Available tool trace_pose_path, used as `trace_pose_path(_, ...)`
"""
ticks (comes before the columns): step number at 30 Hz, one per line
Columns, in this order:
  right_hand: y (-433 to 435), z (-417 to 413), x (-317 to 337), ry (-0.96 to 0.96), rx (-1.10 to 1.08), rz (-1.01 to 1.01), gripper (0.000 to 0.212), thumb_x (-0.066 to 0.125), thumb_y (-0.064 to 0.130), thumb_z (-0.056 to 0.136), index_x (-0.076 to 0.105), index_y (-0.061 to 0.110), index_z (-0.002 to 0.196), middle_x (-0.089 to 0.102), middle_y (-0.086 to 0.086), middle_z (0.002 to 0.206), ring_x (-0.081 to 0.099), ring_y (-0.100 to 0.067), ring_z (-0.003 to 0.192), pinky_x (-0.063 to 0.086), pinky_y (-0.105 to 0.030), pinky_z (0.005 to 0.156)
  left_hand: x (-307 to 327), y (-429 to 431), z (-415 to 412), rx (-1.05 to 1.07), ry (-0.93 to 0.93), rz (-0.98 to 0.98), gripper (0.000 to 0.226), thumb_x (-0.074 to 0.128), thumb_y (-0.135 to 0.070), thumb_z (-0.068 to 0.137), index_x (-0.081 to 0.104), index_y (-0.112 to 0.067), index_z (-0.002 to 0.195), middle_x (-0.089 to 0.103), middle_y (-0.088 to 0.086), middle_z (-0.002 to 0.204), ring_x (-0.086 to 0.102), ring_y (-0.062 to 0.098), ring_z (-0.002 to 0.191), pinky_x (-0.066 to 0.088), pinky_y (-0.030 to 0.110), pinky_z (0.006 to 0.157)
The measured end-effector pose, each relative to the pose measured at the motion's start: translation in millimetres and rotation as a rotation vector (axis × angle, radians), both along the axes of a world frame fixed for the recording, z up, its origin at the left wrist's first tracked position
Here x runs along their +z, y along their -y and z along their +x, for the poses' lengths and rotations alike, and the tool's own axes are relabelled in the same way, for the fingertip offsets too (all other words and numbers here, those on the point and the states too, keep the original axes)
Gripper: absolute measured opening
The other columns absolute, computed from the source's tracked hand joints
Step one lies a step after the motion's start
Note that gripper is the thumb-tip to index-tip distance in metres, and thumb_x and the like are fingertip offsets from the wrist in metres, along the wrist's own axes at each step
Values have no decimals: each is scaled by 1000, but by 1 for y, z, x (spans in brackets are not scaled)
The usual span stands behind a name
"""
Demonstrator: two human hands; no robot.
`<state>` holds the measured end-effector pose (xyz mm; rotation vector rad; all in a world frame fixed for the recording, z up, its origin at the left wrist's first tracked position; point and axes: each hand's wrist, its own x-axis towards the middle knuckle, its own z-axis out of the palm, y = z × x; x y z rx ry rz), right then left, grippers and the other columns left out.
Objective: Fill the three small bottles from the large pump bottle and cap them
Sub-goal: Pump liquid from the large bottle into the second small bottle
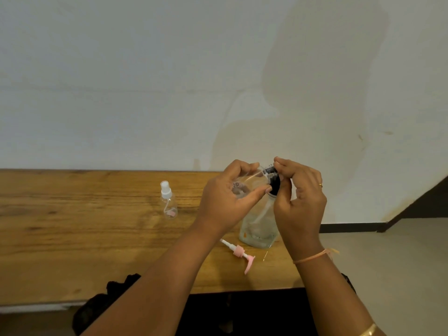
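On the wooden worktop (72,226) the large bottle (258,229) is seen standing open, its pink pump (238,253) laid just beside it. Above it, a small clear bottle (244,183) is gripped on its side by the curled fingers of the left hand (225,202), and its black cap (274,180) is pinched by the right hand (300,200). Capping is judged to be under way. A second small bottle (169,202) stands capped to the left, though its fill cannot be told. No third is seen.

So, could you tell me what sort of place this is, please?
Probably a plain room in a home or small workshop: a wooden table against a stained painted wall, with dark skirting and pale floor to the right.
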<state>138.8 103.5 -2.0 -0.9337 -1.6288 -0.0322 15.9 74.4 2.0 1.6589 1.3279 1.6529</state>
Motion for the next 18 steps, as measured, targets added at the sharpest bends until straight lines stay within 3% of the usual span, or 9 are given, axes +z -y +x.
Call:
trace_pose_path(9, -7, -2, -9, 11, -9, 17, 26, 55, -17, 77, 66, -2, 95, 61, 1, 102, 57, -21, 96, 34, -6, 90, -4, -7, -3, -6, -1, -59, 35, 81, -23, 71, 50, -37, 79, 62, -26, 98, 60, -8, 101, 48, 9, 80)
trace_pose_path(13, -5, -3, -9, 6, -12, -7, 27, 56, -17, 76, 66, -1, 95, 58, 5, 102, 55, -17, 98, 34, -5, 90, -6, -6, -3, -16, 14, -63, 31, 81, -22, 71, 53, -29, 82, 63, -26, 94, 58, -12, 101, 44, 4, 78)
trace_pose_path(18, -3, 1, 3, 17, -2, 3, 23, 56, -12, 78, 67, 0, 93, 60, 4, 97, 56, -20, 92, 36, -5, 86, 0, -7, -3, -20, 14, -23, 29, 81, -23, 71, 59, -26, 89, 64, -26, 95, 60, -7, 102, 47, 8, 81)
